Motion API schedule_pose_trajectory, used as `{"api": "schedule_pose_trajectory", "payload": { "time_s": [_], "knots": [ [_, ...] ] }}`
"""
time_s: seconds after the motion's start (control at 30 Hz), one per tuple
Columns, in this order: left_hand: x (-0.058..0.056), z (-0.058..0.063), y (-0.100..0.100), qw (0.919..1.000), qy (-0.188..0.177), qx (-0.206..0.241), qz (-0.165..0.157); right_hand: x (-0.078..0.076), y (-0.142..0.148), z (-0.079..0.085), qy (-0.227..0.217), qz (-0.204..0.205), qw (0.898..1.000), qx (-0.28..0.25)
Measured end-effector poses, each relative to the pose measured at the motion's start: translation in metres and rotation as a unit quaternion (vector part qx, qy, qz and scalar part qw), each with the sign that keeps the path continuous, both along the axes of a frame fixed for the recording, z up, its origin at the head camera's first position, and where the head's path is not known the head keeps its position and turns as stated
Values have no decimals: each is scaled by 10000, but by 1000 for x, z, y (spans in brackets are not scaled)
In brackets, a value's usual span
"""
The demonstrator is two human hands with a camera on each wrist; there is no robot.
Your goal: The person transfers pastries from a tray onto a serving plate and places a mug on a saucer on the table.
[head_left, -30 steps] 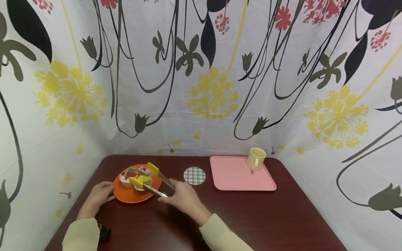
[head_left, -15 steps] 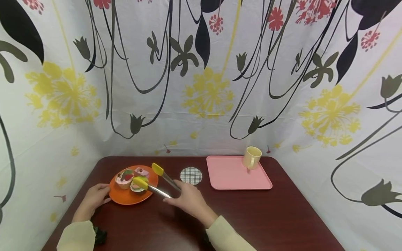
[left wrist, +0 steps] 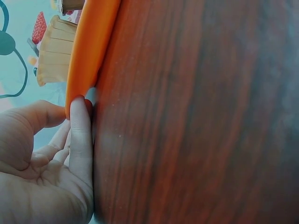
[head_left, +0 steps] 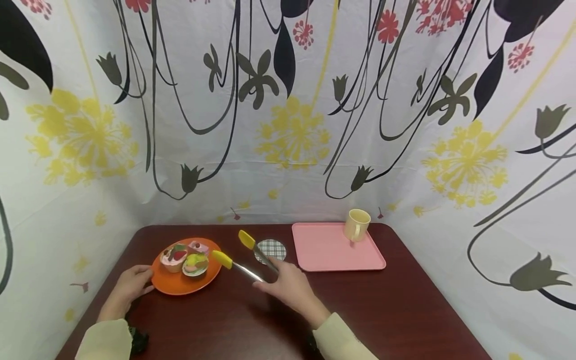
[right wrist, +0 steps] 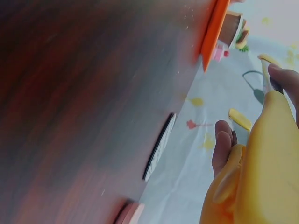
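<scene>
On the left of the table, my left hand [head_left: 128,287] pinches the near-left rim of an orange plate [head_left: 175,286]. In the left wrist view, the thumb presses the rim from above and a finger [left wrist: 81,140] lies under it. The plate carries a cupcake with pink cream and a strawberry [head_left: 172,262], a cupcake with a yellow-green top [head_left: 196,259] and a small pink cake [head_left: 198,246]. My right hand [head_left: 294,290] grips a pair of tongs [head_left: 248,273] with yellow tips. The tongs are spread with nothing between them, just right of the plate.
A round checked coaster [head_left: 275,247] lies beyond the tongs. Right of it sits a pink tray [head_left: 321,252], with a cream mug [head_left: 357,225] at its back right corner. A patterned curtain [head_left: 270,125] closes off the back and sides of the table.
My right hand has moved right with the tongs, taking their tips from over the cupcakes to beside the plate. The left hand keeps its hold on the rim. The head view has shifted slightly.
</scene>
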State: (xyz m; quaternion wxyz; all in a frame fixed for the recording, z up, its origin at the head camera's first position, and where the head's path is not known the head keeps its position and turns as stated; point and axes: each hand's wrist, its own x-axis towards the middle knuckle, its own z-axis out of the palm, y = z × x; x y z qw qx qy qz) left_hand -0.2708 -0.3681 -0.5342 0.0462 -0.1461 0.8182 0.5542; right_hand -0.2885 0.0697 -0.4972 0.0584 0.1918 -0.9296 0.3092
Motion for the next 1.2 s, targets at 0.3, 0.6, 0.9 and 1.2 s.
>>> {"api": "schedule_pose_trajectory", "payload": {
  "time_s": [0.3,0.6,0.9,1.2],
  "knots": [
    [0,-1,-1,9999,16,-49,-91,10,46,-4,-228,-429,9987,-159],
    [-1,1,-2,9999,-69,-20,-70,21,92,-1,-237,-981,9948,147],
    [-3,-3,-3,9999,-107,17,-30,32,127,-1,-348,-1323,9893,501],
    [-4,-4,-3,10000,-78,-56,-19,46,162,-1,-724,-1167,9860,950]
  ]
}}
